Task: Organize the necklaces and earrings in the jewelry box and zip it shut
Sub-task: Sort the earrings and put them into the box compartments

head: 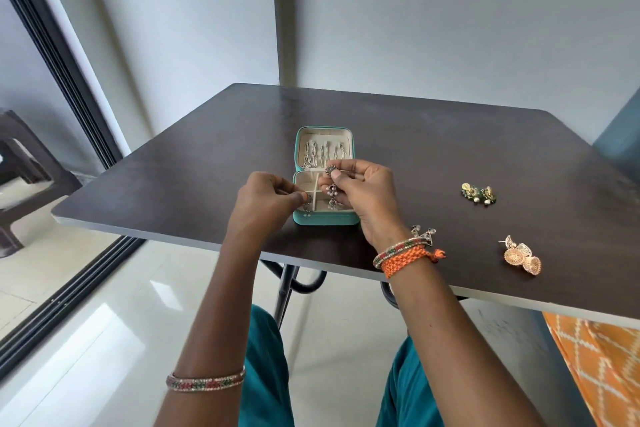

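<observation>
A small teal jewelry box (325,219) lies open on the dark table (433,156), its cream lid (323,133) laid back with silver necklaces (322,152) hanging inside. My right hand (363,194) pinches a silver dangling earring (332,191) above the box's divided tray. At the tray's left edge my left hand (266,204) pinches a small silver earring (307,199). To the right on the table lie a green and gold earring pair (479,193) and a gold dome earring pair (521,256). A silver earring (424,234) lies behind my right wrist.
The table's near edge (207,236) runs under my forearms. A dark plastic chair (24,166) stands at the left beyond a sliding door frame (69,87). Orange patterned cloth (602,367) hangs at the lower right. A grey wall is close behind the table.
</observation>
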Tool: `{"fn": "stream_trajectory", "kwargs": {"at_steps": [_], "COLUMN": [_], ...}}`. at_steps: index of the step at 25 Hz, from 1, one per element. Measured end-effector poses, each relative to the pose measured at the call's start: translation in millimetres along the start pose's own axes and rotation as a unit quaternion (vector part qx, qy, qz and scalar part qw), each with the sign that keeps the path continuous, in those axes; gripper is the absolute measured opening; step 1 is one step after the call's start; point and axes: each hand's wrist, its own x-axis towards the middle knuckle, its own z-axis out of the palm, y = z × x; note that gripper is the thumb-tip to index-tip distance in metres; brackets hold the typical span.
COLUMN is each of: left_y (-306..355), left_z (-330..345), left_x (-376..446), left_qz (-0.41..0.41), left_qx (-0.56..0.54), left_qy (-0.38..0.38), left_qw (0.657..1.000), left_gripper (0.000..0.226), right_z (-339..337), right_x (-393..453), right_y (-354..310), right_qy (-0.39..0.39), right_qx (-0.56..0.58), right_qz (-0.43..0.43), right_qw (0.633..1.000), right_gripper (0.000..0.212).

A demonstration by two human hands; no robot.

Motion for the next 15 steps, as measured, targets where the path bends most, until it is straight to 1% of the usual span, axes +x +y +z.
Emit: {"fn": "stream_trajectory", "kwargs": {"at_steps": [2, 9, 13, 15], "left_y": [-3.4, -12.5, -19.1, -22.9], "left_z": [6.7, 15.4, 17.9, 19.8], "left_x": [0.1, 9.7, 10.2, 2.2], "left_qz": [-0.003, -0.018, -0.005, 0.017], "left_qx": [0.023, 0.009, -0.031, -0.053], "left_qy": [0.017, 0.026, 0.044, 0.069], "left_qw": [1.000, 0.999, 0.999, 0.996], "left_gripper": [0.011, 0.006, 0.014, 0.009], "right_z": [-1.0, -3.0, -4.5, -3.4], "right_x": [-0.2, -0.4, 0.4, 1.0], "right_y": [-1.1, -1.9, -5.2, -9.8], "right_qy": [-0.007, -0.026, -0.048, -0.076], "right_qx": [0.014, 0.033, 0.050, 0.062], "right_qz": [0.011, 0.023, 0.038, 0.051], "right_qw": [1.000, 0.999, 0.997, 0.994], "right_gripper": [0.014, 0.013, 0.010, 0.009]}}
